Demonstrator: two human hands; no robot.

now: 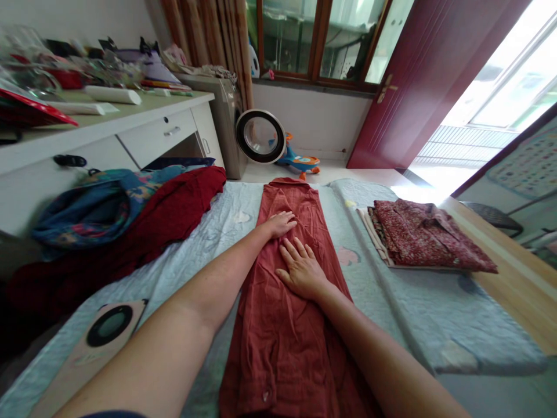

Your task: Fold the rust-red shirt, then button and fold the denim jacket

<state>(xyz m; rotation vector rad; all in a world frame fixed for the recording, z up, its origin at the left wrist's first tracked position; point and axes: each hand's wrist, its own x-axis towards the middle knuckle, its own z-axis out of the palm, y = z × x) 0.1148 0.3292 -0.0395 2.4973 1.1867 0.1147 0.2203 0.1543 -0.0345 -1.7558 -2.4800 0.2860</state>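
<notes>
Resting flat on creased, rust-red cloth garment (282, 334): left hand (282, 224), right hand (301, 269), fingers extended, ungripping; likely smoothing it.

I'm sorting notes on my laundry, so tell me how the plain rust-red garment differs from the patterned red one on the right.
The rust-red garment is plain, while the patterned garment is speckled. The rust-red garment lies stretched out long; the patterned garment is folded compactly. The left hand and right hand rest on the rust-red garment, neither on the patterned garment. Both are reddish.
</notes>
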